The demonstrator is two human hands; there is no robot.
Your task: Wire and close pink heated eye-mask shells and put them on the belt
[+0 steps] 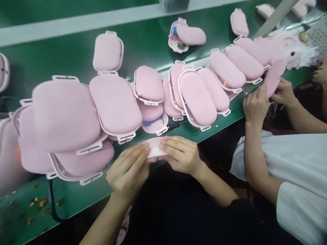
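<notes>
Between my two hands, at the bench's near edge, is a pink oval casing (155, 148), tilted so mostly its narrow side shows. My left hand (129, 166) grips its left end, fingers bent over the top. The right end is held by my right hand (181, 153), with the fingers across the upper face. Just beyond my hands lies a screwdriver (173, 126) with a dark handle. Behind it, a partly open pink casing (154, 124) shows a blue part inside. A larger pink casing (116, 103) with slotted end loops rests on others to the left.
Piled pink casings (66, 115) line the green bench (63, 20). An open casing (178, 37) with a circuit board sits farther back. Small brass-coloured parts (42, 202) lie at lower left. At right, a co-worker's hands (258, 103) hold another pink casing (274, 76).
</notes>
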